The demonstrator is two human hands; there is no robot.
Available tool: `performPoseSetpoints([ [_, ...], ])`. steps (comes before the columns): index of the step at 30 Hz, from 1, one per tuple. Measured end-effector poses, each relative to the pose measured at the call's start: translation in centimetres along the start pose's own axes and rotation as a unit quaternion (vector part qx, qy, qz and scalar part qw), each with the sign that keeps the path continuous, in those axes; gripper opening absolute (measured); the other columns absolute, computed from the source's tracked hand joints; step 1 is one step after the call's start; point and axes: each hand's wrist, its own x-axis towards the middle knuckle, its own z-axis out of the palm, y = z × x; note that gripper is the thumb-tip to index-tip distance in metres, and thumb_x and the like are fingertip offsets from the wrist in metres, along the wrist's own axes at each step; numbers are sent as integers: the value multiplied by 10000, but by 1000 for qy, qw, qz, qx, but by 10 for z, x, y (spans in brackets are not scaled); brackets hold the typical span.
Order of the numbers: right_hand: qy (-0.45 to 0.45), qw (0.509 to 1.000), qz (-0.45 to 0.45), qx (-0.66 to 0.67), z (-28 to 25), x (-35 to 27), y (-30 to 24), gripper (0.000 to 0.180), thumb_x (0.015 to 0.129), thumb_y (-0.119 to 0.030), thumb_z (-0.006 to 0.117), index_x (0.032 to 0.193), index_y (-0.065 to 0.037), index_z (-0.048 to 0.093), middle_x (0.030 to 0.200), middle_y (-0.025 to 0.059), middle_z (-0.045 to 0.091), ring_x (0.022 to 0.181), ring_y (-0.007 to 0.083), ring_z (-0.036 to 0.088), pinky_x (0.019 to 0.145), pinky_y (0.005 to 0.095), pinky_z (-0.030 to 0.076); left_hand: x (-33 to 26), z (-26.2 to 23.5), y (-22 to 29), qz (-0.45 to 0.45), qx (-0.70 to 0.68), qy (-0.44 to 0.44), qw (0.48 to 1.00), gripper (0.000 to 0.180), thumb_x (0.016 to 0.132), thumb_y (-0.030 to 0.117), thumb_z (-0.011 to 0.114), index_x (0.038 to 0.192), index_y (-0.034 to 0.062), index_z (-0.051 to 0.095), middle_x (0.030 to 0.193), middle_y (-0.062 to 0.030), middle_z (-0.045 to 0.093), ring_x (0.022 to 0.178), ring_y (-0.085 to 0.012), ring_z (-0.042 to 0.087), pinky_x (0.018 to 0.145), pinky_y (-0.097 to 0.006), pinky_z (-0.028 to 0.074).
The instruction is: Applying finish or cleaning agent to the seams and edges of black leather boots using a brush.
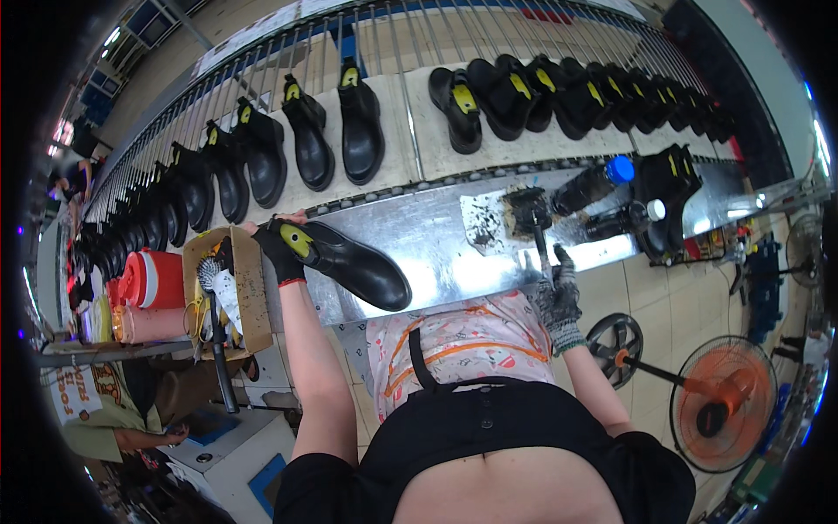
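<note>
My left hand, in a dark fingerless glove with a red cuff edge, is closed on the top of a black ankle boot. The boot lies tilted above the metal bench, its toe toward me and its yellow-green insole label showing. Over the bench's front edge, my right hand, in a stained grey knit glove, grips the thin handle of a brush-like tool. The tool's dark head meets a black, smeared block beside a stained white sheet. Its exact shape is unclear there.
Black boots stand in rows on the conveyor behind the bench. Blue-capped and white-capped bottles lie right, beside more boots. Left are a tool-filled cardboard box and red jug. An orange fan stands right.
</note>
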Motion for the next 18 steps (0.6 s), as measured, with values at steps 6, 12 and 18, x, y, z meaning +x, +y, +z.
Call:
performPoseSetpoints([
  [6,-63,989,94,-100,-4,-25,27,335,899,-343,519,1025,-39,581,822,148,634,730,287,625,656,380,497,0,8,6,7,19,31,999,971,817,764,42,673,-33,577,722,-197,611,768,-314,588,852,-393,432],
  [12,-65,956,253,135,-2,-7,2,285,924,-337,507,947,-67,596,678,38,593,505,102,543,478,263,450,-14,56,20,55,-10,-127,990,932,803,778,57,618,-1,534,630,-152,543,688,-263,499,831,-352,372],
  [18,-82,973,194,97,5,-15,23,291,917,-197,519,1172,-57,529,780,51,594,510,94,537,451,260,447,-46,116,50,191,-62,-304,931,895,761,826,58,551,74,495,599,-76,529,731,-205,450,942,-357,252],
])
